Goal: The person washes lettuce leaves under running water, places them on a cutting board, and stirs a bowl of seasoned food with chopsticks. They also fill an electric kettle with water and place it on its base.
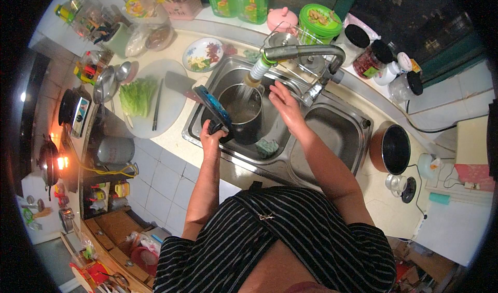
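My left hand (212,139) grips the black knob of what looks like a pot lid (213,105), tilted on edge so that its shiny blue-lit face is seen narrowly. The lid is beside a deep pot (245,131), dark outside with a metal inside, in the left basin of the steel sink (328,167). From the tap's white spray head (258,70) water runs into the pot. My right hand (287,108) is wet and holds nothing, its fingers extended to the right of the pot. A greenish cloth (267,147) lies in the basin near the pot.
Left of the sink, a round cutting board (175,110) bears lettuce (137,94), dark chopsticks (157,105) and a cleaver (179,83). A plate of chopped food (203,54) is behind. An empty-looking brown pot (390,149) stands right. Flame glows under a wok (48,160) at far left.
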The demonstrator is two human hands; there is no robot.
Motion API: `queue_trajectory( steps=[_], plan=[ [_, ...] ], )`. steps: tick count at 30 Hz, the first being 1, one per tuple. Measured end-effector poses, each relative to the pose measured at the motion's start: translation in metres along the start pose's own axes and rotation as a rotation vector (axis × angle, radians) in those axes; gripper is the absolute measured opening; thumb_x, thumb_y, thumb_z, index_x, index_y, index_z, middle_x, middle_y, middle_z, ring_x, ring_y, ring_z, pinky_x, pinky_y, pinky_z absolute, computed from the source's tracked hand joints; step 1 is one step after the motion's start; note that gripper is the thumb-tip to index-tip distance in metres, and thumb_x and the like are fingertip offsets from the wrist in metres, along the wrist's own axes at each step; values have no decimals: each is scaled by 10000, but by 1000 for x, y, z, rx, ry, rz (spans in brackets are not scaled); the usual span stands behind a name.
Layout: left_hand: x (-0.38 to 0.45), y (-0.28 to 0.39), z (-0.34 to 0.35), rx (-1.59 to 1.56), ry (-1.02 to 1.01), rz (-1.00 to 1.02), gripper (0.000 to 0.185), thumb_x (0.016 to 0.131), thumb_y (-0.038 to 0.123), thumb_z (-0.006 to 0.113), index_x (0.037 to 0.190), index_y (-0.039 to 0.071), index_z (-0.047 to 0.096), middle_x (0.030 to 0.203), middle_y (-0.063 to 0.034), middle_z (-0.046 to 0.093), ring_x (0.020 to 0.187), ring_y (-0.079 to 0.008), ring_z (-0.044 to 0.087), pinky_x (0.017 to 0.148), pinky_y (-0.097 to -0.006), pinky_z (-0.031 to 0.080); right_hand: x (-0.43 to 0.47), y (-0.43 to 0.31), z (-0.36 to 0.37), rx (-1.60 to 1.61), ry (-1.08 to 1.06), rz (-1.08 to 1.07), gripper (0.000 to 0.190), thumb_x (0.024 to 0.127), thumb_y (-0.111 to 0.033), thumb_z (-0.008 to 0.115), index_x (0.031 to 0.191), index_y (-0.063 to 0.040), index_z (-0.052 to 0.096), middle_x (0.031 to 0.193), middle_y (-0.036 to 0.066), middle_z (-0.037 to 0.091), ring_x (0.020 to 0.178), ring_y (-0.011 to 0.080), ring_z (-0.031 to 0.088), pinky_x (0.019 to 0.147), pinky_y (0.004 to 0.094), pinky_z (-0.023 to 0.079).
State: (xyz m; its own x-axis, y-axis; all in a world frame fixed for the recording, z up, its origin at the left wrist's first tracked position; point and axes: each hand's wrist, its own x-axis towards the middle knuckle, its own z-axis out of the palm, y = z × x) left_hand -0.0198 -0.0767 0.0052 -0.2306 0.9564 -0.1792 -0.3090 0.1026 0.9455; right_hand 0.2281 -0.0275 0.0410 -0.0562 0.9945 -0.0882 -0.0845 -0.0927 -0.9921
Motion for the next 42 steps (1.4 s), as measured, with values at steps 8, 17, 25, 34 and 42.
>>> queue_trajectory(
  steps=[8, 17, 25, 34, 42],
  plan=[
    [0, 5, -2, -14, -2, -11, 310, 590, -94, 583, 866, 48, 573, 793, -24, 618, 707, -151, 578, 685, -239, 443, 0, -2, 19, 223, -45, 62, 603, 943, -169, 574, 1453, 5, 303, 1447, 171, 403, 1332, 238, 383, 1099, 325, 283],
    [0, 8, -6, -25, -20, -29, 347, 580, -94, 583, 902, 37, 583, 807, -32, 622, 741, -153, 583, 717, -245, 448, -6, -14, 24, 335, -48, 98, 605, 936, -150, 567, 1459, -5, 300, 1478, 174, 357, 1368, 253, 337, 1126, 349, 238],
    [-4, 14, 0, -22, -4, -22, 314, 597, -100, 570, 879, 36, 571, 795, -34, 619, 729, -150, 584, 698, -238, 449, -5, -8, 26, 392, -64, 79, 615, 935, -158, 563, 1468, -17, 292, 1497, 157, 335, 1389, 243, 306, 1127, 345, 219],
    [-4, 16, -1, 8, -24, -26, 309, 592, -90, 578, 872, 39, 568, 789, -28, 615, 726, -147, 577, 705, -236, 442, -3, -1, 25, 424, -33, 97, 607, 932, -143, 558, 1456, 13, 293, 1495, 169, 330, 1380, 248, 321, 1128, 339, 239],
    [-2, 15, -2, 17, -44, -30, 306, 590, -84, 585, 868, 44, 570, 800, -23, 620, 730, -143, 580, 710, -235, 444, -6, -4, 19, 393, -33, 98, 580, 947, -169, 554, 1448, 4, 319, 1482, 149, 357, 1372, 228, 329, 1118, 330, 252]
  ],
)
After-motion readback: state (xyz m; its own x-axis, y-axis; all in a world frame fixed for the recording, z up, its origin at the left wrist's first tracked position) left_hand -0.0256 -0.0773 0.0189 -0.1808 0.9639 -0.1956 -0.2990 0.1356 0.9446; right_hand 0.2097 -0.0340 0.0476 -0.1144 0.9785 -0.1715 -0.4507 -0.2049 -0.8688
